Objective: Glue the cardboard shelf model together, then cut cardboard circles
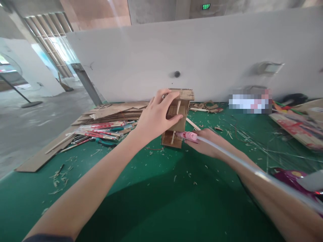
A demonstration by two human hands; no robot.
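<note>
A small brown cardboard structure [176, 125] with open compartments stands upright on the green table. Thin wooden sticks run inside it, one in the upper opening and one in the lower. My left hand [156, 116] grips it near the top, fingers over the upper edge and thumb across the front. In my right hand [208, 143] is a pink hot glue gun [189, 135], its nozzle at the stick in the lower compartment. Whether the nozzle touches is too small to tell. A long translucent glue stick [227, 154] trails from the gun's back above my right forearm.
Flat cardboard sheets [113, 112] are stacked at the back left. Before them lie wrapped sticks [101, 129] and teal-handled pliers [104, 142]. Scraps and shavings dot the green table [161, 195]. A purple object [290, 178] sits at right, and a white partition [202, 57] rises behind.
</note>
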